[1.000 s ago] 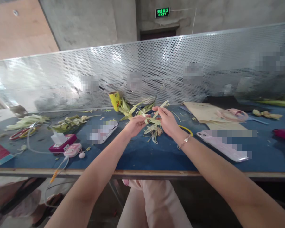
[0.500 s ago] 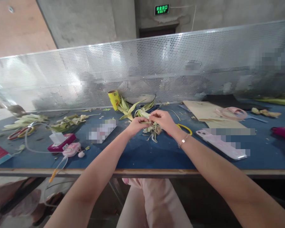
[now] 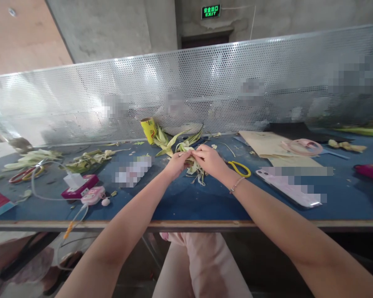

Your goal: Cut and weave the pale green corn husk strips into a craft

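Note:
Above the middle of the blue table, my left hand [image 3: 177, 164] and my right hand [image 3: 209, 159] meet fingertip to fingertip. Both are closed in a pinch on a bundle of pale green corn husk [image 3: 196, 169], whose frayed strips hang below the fingers. My fingers hide much of the bundle. Just behind it lie more corn husks [image 3: 165, 145], with long leaves spread out. Beside my right wrist are yellow-handled scissors [image 3: 241, 169]; their blades are out of sight behind the hand.
A yellow cardboard tube [image 3: 149, 130] stands behind the husks. A phone [image 3: 286, 186] and brown paper sheets [image 3: 257, 142] lie to the right. On the left are a purple tissue pack [image 3: 88, 185], a pink cabled case [image 3: 93, 195] and husk piles [image 3: 90, 160]. A perforated metal screen [image 3: 118, 87] runs behind.
My hands have drawn closer together and my right hand has shifted slightly left, so more of the scissors' yellow handle shows. Both hands stay on the corn husk.

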Demonstrator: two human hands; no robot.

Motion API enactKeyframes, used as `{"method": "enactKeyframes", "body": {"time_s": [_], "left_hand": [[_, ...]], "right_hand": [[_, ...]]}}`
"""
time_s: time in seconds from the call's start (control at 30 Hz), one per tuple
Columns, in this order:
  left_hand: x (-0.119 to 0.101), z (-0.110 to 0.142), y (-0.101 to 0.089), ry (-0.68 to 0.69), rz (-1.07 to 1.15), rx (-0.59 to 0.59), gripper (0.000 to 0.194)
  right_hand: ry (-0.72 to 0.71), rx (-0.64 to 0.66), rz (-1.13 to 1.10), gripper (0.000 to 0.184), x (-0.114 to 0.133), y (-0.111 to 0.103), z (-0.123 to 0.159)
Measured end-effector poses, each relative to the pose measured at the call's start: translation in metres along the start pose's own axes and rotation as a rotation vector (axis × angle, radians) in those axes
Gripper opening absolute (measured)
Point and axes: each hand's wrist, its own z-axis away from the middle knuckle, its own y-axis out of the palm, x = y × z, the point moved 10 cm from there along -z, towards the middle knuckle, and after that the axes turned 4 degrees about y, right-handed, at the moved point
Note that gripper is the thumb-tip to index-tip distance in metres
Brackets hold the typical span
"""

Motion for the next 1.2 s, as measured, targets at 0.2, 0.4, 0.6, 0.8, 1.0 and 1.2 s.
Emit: {"method": "enactKeyframes", "body": {"time_s": [0.2,0.4,0.6,0.8,1.0,1.2], "left_hand": [[-0.006,0.004,-0.003,-0.018,-0.018,-0.056,0.023],[0.002,0.005,-0.003,-0.103,-0.017,-0.072,0.017],[0.008,0.004,-0.007,-0.140,-0.040,-0.104,0.016],[0.010,0.005,-0.014,-0.170,0.035,-0.160,0.013],[0.012,0.001,-0.037,-0.185,0.147,-0.324,0.013],[0.013,0.000,-0.055,-0.191,0.262,-0.434,0.005]], "right_hand": [[0.090,0.068,-0.037,0.028,-0.012,0.005,0.000],[0.150,0.085,-0.021,0.028,-0.022,0.009,-0.003],[0.385,0.151,-0.033,0.021,-0.040,0.016,-0.001],[0.504,0.137,-0.135,0.009,-0.050,0.012,0.002],[0.555,0.030,-0.187,0.014,-0.060,0.001,0.004],[0.537,0.398,-0.245,0.038,-0.057,0.033,0.016]]}}
